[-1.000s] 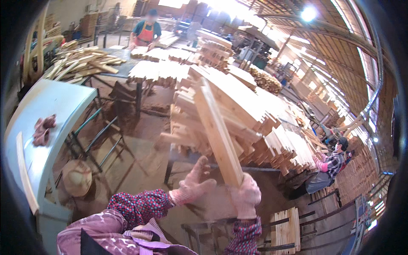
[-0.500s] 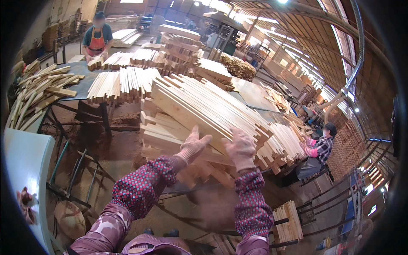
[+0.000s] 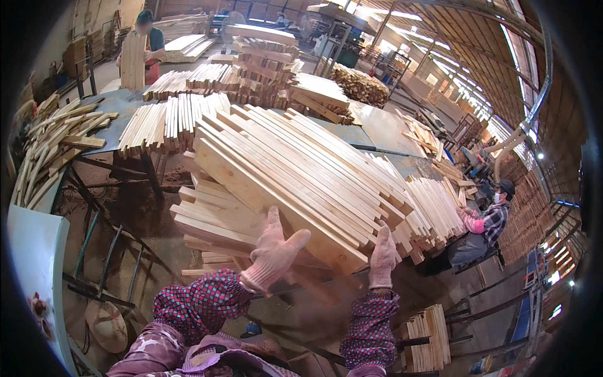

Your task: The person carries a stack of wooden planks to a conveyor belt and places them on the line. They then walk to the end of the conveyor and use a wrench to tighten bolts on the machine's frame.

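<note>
A row of pale wooden boards [image 3: 295, 169], standing on edge side by side, lies slantwise on top of a stack before me. My left hand [image 3: 273, 251], in a pinkish knit glove, is at the front face of the nearest board, with its thumb and forefinger spread apart. At the right-hand ends of the boards is my right hand [image 3: 382, 257], gloved the same way, its fingers stretched upward along the end. Neither hand is wrapped round a board. Under the row, more boards [image 3: 210, 213] jut out to the left.
Beyond are more bundles of slats [image 3: 176, 119] and a tall wood stack [image 3: 264, 69]. Loose offcuts [image 3: 53, 141] pile up at the left, by a pale panel [image 3: 38, 264]. One co-worker [image 3: 151, 41] stands far left; another [image 3: 487, 217] sits at the right beside boards.
My hands have moved apart and lower, the right one outward to the board ends. The view has shifted slightly. The far-left co-worker has raised a bundle of boards upright.
</note>
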`<state>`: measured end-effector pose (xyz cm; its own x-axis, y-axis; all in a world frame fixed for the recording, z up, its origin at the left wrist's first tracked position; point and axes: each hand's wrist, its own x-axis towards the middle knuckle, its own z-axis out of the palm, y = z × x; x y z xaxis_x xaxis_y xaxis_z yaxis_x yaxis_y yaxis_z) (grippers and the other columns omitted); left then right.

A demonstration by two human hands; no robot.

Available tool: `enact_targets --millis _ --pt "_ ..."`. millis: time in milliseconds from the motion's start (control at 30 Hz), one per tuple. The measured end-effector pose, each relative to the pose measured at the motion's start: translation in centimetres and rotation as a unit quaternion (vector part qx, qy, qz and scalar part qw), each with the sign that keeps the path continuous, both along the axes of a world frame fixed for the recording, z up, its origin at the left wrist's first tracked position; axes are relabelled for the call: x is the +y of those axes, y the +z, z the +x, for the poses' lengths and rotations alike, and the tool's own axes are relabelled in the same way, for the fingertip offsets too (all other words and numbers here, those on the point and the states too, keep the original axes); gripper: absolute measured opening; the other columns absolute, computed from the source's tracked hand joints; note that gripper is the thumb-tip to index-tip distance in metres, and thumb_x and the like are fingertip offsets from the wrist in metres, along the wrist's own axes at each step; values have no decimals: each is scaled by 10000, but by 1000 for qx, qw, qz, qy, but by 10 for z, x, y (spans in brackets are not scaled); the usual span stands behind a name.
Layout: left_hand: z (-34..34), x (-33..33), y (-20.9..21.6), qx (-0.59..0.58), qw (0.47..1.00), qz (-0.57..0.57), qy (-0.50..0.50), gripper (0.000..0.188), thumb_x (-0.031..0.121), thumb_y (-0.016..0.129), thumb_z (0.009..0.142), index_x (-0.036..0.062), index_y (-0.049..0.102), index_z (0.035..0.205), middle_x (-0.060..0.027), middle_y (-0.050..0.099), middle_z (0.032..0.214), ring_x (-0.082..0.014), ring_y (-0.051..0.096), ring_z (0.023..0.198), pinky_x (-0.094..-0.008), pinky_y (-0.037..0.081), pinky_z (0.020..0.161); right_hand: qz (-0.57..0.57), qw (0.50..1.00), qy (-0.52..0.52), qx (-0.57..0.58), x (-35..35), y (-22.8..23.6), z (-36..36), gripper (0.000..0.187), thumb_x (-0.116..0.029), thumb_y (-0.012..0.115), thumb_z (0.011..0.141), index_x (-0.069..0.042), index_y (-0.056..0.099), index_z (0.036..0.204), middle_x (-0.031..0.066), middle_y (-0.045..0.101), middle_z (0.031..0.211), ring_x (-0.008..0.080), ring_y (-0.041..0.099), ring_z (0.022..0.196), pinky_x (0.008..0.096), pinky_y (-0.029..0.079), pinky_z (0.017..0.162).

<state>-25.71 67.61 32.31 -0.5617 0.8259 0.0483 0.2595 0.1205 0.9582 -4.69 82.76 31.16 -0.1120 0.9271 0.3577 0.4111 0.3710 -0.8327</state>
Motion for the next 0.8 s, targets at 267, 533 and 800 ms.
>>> enact_targets --millis 267,533,800 --pt "18 3 2 -95 991 70 66 964 399 650 791 -153 103 1363 -309 151 1438 -363 146 1357 -354 115 1112 -99 987 84 94 -20 25 -1 548 -416 336 975 57 549 1153 138 588 1115 195 525 1029 319 375 931" --pt "18 -11 -3 -81 992 59 82 991 425 665 775 -139 107 1370 -309 183 1422 -372 190 1336 -359 150 1106 -37 978 120 168 -43 6 -5 552 -436 377 958 63 524 1144 130 559 1100 212 515 1033 337 372 941" --pt "4 -21 23 -86 982 113 124 924 450 657 783 -111 196 1355 -267 328 1332 -355 330 1249 -384 235 1071 -13 962 48 269 -92 54 -48 456 -436 424 936 -7 518 1059 36 444 814 137 470 811 283 407 774"
